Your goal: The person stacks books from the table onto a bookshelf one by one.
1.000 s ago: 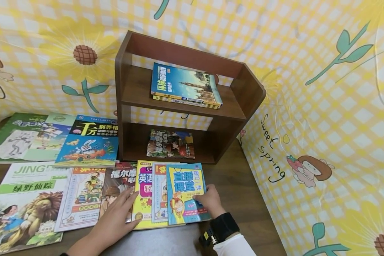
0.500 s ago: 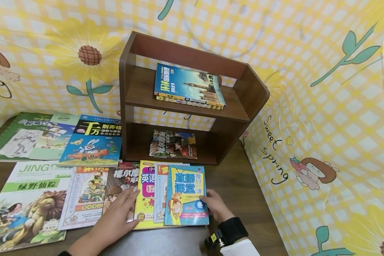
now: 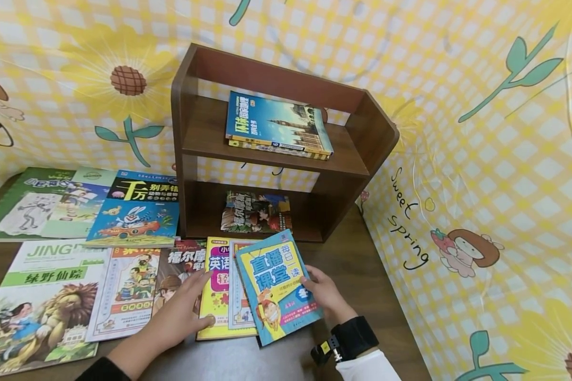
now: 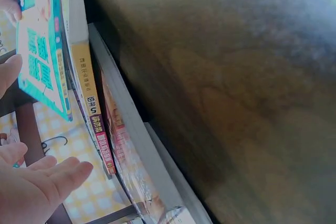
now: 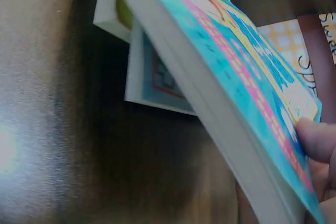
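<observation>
At the right edge of a blue book [image 3: 278, 286], right hand [image 3: 326, 296] pinches, thumb on cover. Left hand [image 3: 183, 304] well to the book's left, fingers loosely extended, gripping nothing; contact with the yellow book [image 3: 217, 307] beside it cannot be told. Blue book sits between the hands, cover up, partly above a pale book [image 3: 240, 299]. Long axis slants up-left in head view, title end toward the bookcase [image 3: 374, 132].

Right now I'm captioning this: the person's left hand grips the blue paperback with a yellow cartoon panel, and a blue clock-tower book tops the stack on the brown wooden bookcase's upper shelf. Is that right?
The hand is wrong: the head view shows the right hand gripping the blue paperback. The blue clock-tower book does top that stack.
</observation>
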`<state>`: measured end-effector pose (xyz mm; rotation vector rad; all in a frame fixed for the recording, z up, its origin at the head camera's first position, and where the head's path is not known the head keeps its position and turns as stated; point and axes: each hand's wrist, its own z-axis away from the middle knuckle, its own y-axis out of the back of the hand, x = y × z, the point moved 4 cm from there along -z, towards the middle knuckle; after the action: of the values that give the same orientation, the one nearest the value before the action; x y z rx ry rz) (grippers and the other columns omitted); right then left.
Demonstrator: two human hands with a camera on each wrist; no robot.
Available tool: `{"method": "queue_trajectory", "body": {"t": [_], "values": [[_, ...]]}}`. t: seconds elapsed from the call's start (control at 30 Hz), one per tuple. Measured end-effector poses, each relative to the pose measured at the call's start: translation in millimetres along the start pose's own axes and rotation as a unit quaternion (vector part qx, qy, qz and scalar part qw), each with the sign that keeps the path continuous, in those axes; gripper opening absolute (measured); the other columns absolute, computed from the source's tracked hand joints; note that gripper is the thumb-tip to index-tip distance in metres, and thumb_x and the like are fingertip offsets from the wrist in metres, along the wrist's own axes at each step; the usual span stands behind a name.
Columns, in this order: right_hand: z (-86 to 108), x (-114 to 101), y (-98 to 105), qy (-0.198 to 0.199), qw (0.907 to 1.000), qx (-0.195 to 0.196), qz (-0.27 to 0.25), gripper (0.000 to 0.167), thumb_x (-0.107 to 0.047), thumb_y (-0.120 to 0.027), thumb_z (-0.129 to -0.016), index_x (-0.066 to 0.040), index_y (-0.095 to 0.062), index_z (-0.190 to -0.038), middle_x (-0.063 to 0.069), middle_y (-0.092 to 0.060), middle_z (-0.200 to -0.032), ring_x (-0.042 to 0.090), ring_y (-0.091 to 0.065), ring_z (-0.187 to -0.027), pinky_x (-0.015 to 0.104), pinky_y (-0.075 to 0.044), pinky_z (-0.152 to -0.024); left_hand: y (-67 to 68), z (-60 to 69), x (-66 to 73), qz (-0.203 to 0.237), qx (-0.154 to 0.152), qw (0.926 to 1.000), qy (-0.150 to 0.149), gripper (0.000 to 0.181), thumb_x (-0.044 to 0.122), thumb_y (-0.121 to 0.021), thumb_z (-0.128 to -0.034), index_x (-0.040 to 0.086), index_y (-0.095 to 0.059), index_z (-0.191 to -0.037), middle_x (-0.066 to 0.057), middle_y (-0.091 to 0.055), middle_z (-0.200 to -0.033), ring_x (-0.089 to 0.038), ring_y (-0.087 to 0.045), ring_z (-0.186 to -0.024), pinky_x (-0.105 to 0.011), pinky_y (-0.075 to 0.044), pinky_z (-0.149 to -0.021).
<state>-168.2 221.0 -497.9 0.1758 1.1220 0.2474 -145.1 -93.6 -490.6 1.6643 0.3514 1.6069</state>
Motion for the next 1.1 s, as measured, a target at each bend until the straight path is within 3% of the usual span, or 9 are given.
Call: {"method": "queue_trajectory", "body": {"t": [0.1, 0.27, 0.43, 0.53, 0.83, 1.0, 1.1], "values": [[1.4, -7.3, -3.8, 0.017, 0.9988, -0.044, 0.011, 0.045, -0.026, -0.051, -0.101, -0.010, -0.046, -0.142, 0.012, -0.066, -0.093, 0.020, -0.066, -0.072, 0.033, -0.056, -0.060, 2.3, -1.2, 1.7, 0.009, -0.007, 0.9999, -0.001, 0.098, 0.024, -0.085, -0.0725, 0.006, -0.029, -0.151, -0.026, -0.025, -0.152, -0.049, -0.028, -0.136, -0.058, -0.045, -0.096], [2.4, -14.4, -10.2, 0.014, 0.9934, -0.113, 0.011, 0.045, -0.028, -0.052, -0.100, -0.012, -0.047, -0.143, 0.011, -0.068, -0.096, 0.021, -0.068, -0.075, 0.035, -0.058, -0.064, 6.8, -1.6, 5.9, 0.030, -0.019, 0.9993, -0.015, 0.106, 0.022, -0.087, -0.0699, 0.008, -0.023, -0.153, -0.023, -0.023, -0.154, -0.048, -0.025, -0.138, -0.057, -0.045, -0.096], [4.3, -18.9, -16.0, 0.014, 0.9829, -0.184, 0.006, 0.045, -0.027, -0.052, -0.100, -0.012, -0.048, -0.142, 0.011, -0.069, -0.098, 0.021, -0.069, -0.077, 0.035, -0.058, -0.066, 11.5, 0.1, 12.5, 0.065, -0.037, 0.9966, -0.033, 0.112, 0.022, -0.089, -0.0673, 0.013, -0.020, -0.155, -0.020, -0.021, -0.156, -0.047, -0.019, -0.140, -0.061, -0.037, -0.102], [6.0, -22.4, -18.7, 0.020, 0.9752, -0.220, 0.009, 0.044, -0.028, -0.051, -0.101, -0.012, -0.048, -0.142, 0.011, -0.069, -0.100, 0.022, -0.070, -0.078, 0.035, -0.058, -0.068, 14.0, 2.4, 16.3, 0.085, -0.044, 0.9940, -0.053, 0.115, 0.022, -0.090, -0.0649, 0.017, -0.019, -0.155, -0.022, -0.023, -0.155, -0.049, -0.023, -0.138, -0.062, -0.038, -0.101], [8.6, -33.1, -22.7, 0.026, 0.9564, -0.290, 0.024, 0.043, -0.026, -0.051, -0.101, -0.013, -0.049, -0.142, 0.013, -0.070, -0.104, 0.023, -0.071, -0.083, 0.036, -0.059, -0.072, 18.3, 5.4, 20.3, 0.123, -0.070, 0.9869, -0.078, 0.116, 0.031, -0.090, -0.0641, 0.021, -0.019, -0.156, -0.024, -0.029, -0.153, -0.044, -0.039, -0.131, -0.055, -0.041, -0.098], [7.6, -36.2, -24.6, 0.031, 0.9473, -0.318, 0.028, 0.044, -0.027, -0.051, -0.101, -0.013, -0.049, -0.142, 0.013, -0.070, -0.106, 0.023, -0.071, -0.084, 0.036, -0.058, -0.074, 18.9, 8.2, 24.0, 0.143, -0.094, 0.9826, -0.073, 0.119, 0.037, -0.090, -0.0622, 0.020, -0.018, -0.156, -0.022, -0.024, -0.155, -0.046, -0.029, -0.137, -0.063, -0.034, -0.102], [6.3, -38.8, -25.3, 0.037, 0.9469, -0.317, 0.036, 0.043, -0.029, -0.052, -0.100, -0.014, -0.051, -0.141, 0.012, -0.070, -0.104, 0.023, -0.071, -0.081, 0.035, -0.059, -0.071, 19.8, 9.7, 27.1, 0.142, -0.100, 0.9827, -0.065, 0.119, 0.037, -0.090, -0.0618, 0.023, -0.018, -0.156, -0.021, -0.022, -0.157, -0.048, -0.023, -0.139, -0.067, -0.032, -0.101]]}}
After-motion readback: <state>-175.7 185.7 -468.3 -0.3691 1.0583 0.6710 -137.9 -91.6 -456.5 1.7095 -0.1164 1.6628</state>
